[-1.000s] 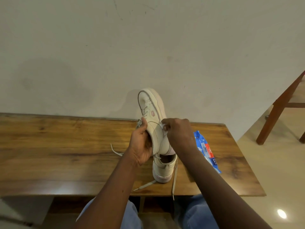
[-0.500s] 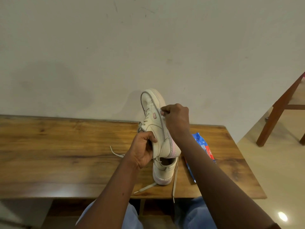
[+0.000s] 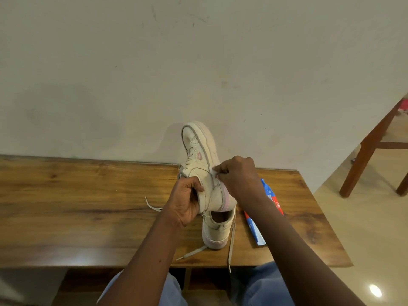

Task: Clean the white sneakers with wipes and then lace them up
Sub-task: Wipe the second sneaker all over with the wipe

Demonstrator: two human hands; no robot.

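Left hand [image 3: 187,202] grips the sneaker [image 3: 198,151] near its heel, raised above the surface [image 3: 88,206], toe pointing up and away; right hand [image 3: 238,175] pinches a wipe [image 3: 213,172] against its right sidewall, so strokes likely follow that long axis

only one print can be partly read. the wipes packet [image 3: 254,228], which lies on the table [image 3: 88,195], has a red band [image 3: 277,204] with white characters on it. they stand sideways and look like digits, but they are too small and blurred to name them with certainty. the blue part of the packet has small white dots and some pale print near its lower end, which cannot be read. the sneaker [image 3: 196,140] that is held up has a small pink patch [image 3: 199,155] on its side, and whatever mark stands on it is not legible.
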